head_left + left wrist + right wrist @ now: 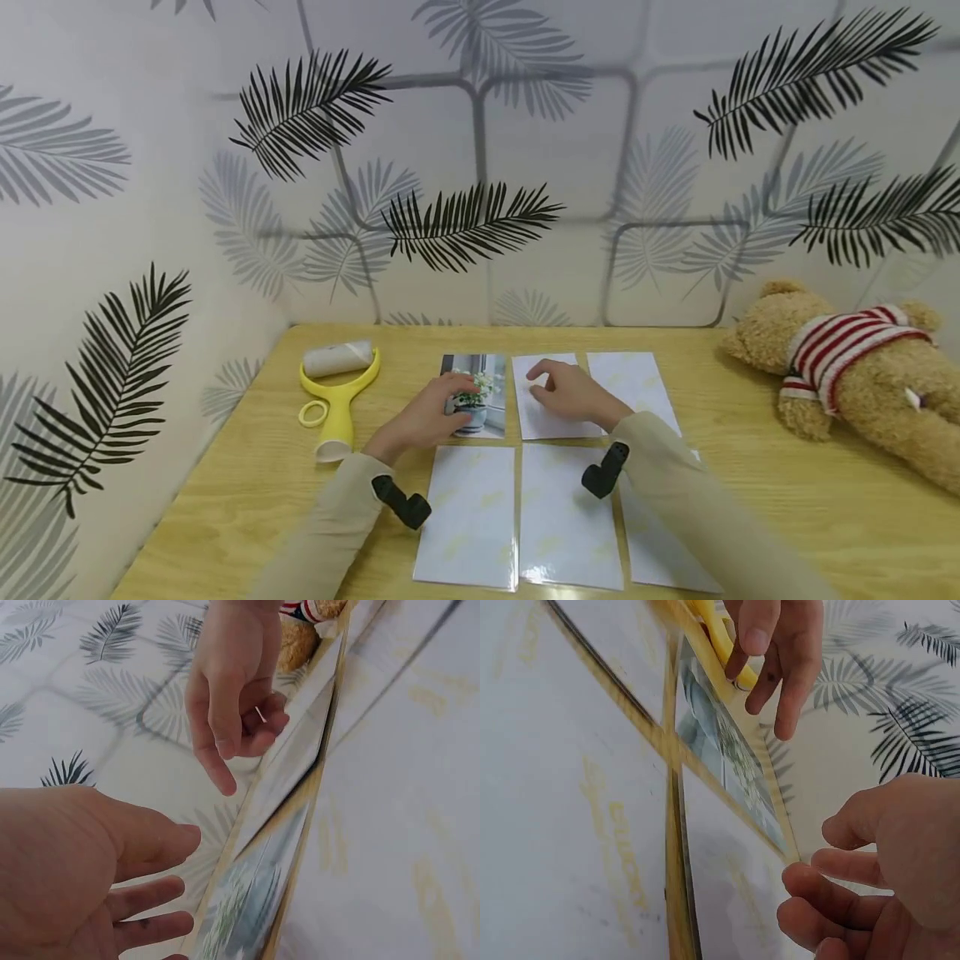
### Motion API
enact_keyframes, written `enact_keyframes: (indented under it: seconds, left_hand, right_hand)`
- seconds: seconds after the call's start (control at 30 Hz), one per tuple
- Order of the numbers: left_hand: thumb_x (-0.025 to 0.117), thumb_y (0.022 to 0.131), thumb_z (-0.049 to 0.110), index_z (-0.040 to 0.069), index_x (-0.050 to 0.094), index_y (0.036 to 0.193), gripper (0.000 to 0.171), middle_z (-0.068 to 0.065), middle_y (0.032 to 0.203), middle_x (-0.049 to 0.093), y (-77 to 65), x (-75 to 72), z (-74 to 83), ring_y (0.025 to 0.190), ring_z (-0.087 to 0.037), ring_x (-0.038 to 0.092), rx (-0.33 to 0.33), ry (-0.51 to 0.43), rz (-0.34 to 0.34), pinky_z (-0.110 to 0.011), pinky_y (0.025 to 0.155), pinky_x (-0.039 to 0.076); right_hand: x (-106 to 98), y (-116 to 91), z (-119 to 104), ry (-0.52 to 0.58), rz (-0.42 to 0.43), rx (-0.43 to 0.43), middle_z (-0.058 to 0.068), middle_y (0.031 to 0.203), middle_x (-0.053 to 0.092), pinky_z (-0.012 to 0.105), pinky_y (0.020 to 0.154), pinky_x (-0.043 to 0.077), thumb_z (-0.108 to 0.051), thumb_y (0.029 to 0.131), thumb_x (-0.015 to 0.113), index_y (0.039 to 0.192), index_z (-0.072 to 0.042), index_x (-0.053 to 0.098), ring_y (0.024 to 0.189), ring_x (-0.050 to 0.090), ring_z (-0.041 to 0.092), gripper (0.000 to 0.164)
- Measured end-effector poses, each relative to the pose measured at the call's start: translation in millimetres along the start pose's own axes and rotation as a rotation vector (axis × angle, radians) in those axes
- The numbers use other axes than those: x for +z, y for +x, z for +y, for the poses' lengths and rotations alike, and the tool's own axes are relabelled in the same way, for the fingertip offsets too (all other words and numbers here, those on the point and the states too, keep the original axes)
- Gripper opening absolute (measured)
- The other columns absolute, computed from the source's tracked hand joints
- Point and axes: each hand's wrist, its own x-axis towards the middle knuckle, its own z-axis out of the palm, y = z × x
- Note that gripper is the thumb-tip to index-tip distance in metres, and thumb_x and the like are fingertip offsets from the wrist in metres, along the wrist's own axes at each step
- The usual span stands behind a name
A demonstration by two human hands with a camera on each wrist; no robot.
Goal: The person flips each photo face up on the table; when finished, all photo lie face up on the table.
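A photo of a white-flowered potted plant [492, 387] lies face up on the wooden table. My left hand [423, 414] hovers at its left side, thumb and fingers spread and holding nothing. Beside the photo, a white card [540, 422] with faint yellow print lies under my right hand [573, 392]. That hand's fingers are loosely bent, with nothing between them in the right wrist view. A second white card [637, 379] sits to its right. In the front row are more white cards, one at left [468, 517], one in the middle [566, 525] and one partly hidden by my right sleeve [660, 546].
At the back left of the table [240, 500] lies a yellow-handled lint roller [341, 408] with a grey roll. A teddy bear [847, 367] in a red-and-white striped top lies on the right. A leaf-patterned wall [555, 275] rises behind the table.
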Motion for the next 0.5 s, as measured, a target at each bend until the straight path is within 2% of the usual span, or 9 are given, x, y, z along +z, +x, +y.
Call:
enact_keyframes:
  seconds: [0.17,0.27,0.37,0.5]
  left_hand:
    - [0.057,0.093,0.005,-0.007,0.054,0.124,0.033,-0.026,0.139,0.046,14.7,14.9,10.7,0.132,-0.042,0.04,0.091,0.004,-0.018,-0.054,0.108,0.033]
    - [0.058,0.092,0.005,-0.007,0.056,0.12,0.031,-0.025,0.134,0.05,23.4,24.7,16.6,0.126,-0.04,0.047,0.116,0.036,-0.013,-0.052,0.104,0.038]
    - [0.058,0.091,0.006,-0.007,0.057,0.118,0.03,-0.024,0.132,0.051,31.0,33.8,21.8,0.124,-0.039,0.048,0.112,0.047,-0.013,-0.053,0.103,0.039]
    - [0.059,0.09,0.005,-0.005,0.058,0.119,0.031,-0.025,0.137,0.048,40.5,42.0,27.8,0.129,-0.041,0.043,0.118,0.042,-0.024,-0.055,0.106,0.033]
  right_hand:
    - [-13,-9,22,0.047,0.037,0.095,0.012,0.089,0.064,0.028,0.062,0.044,-0.015,0.095,0.054,0.119,0.0,0.06,0.07,0.055,0.018,0.029]
    - [-18,-15,30,0.055,0.054,0.115,0.015,0.096,0.064,0.028,0.064,0.045,-0.014,0.095,0.053,0.118,0.0,0.06,0.076,0.056,0.02,0.028]
    - [-22,-20,38,0.069,0.055,0.141,0.016,0.099,0.063,0.029,0.066,0.046,-0.015,0.096,0.051,0.117,0.0,0.06,0.079,0.056,0.021,0.028]
    - [-26,-28,47,0.091,0.049,0.192,0.019,0.105,0.062,0.033,0.071,0.047,-0.016,0.096,0.049,0.118,0.0,0.058,0.086,0.058,0.025,0.029]
